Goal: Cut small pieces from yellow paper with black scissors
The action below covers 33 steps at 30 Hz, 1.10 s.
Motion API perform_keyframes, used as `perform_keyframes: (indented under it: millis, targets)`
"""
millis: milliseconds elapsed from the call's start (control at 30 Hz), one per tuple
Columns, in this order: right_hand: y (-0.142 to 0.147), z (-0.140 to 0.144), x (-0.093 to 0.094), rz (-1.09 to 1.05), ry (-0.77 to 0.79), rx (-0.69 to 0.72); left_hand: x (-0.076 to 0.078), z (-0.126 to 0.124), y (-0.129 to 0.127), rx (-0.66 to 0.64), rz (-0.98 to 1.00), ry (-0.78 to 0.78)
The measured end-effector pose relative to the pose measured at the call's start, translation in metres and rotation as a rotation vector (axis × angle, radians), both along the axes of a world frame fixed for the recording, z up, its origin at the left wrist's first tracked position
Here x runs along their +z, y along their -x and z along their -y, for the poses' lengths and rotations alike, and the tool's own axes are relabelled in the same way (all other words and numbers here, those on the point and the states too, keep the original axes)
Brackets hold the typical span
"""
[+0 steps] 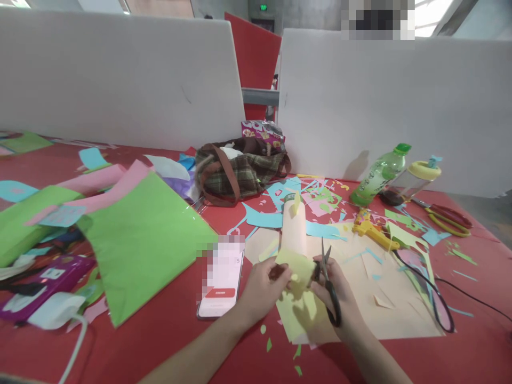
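A small piece of pale yellow paper point(299, 265) is pinched between the fingers of my left hand point(264, 285), held above the table. My right hand point(341, 290) holds black-handled scissors point(333, 306). Their blades point up and away from me, slightly apart, just right of the paper. Some right fingertips are close to the paper's right edge; whether they touch it I cannot tell. Below both hands lies a larger yellow sheet point(298, 320) on beige paper point(384, 314). Just beyond them is a pale pink paper-wrapped cylinder point(294, 229) with a yellow scrap at its far end.
A phone point(221, 280) lies left of my hands, beside a large green sheet point(150, 240). At right are a yellow glue gun point(374, 233), its black cord, a green bottle point(380, 176) and red-handled scissors point(450, 216). A plaid bag point(252, 170) sits behind, before white panels point(384, 106).
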State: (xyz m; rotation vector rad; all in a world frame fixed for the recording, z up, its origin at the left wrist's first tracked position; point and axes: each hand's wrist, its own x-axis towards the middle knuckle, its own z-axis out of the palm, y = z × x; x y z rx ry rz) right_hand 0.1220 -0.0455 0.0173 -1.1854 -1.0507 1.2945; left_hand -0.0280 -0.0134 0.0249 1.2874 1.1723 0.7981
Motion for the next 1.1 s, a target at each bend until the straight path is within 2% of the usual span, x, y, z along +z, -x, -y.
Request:
perform_keyframes:
  millis: [133, 233, 300, 400, 700, 867, 1100]
  targets:
    - [-0.006, 0.004, -0.002, -0.037, -0.101, 0.242, 0.006, -0.007, 0.006, 0.165, -0.02, -0.028]
    - [-0.003, 0.009, 0.005, -0.013, 0.015, 0.416, 0.008, -0.009, 0.009, 0.239, -0.028, -0.035]
    - [0.002, 0.012, 0.009, -0.043, 0.119, 0.48, 0.009, -0.009, 0.01, 0.249, -0.022, -0.049]
    - [0.01, 0.014, 0.012, -0.046, 0.247, 0.472, 0.01, -0.008, 0.009, 0.264, -0.019, -0.051]
    - [0.014, 0.01, 0.0, -0.084, 0.28, 0.401, 0.01, -0.005, 0.007, 0.214, -0.102, -0.095]
    - [0.014, 0.013, -0.002, -0.086, 0.35, 0.412, 0.003, -0.003, 0.006, 0.179, -0.139, -0.155]
    - [0.02, 0.016, -0.006, -0.169, 0.391, 0.51, 0.001, -0.001, 0.006, 0.205, -0.227, -0.228]
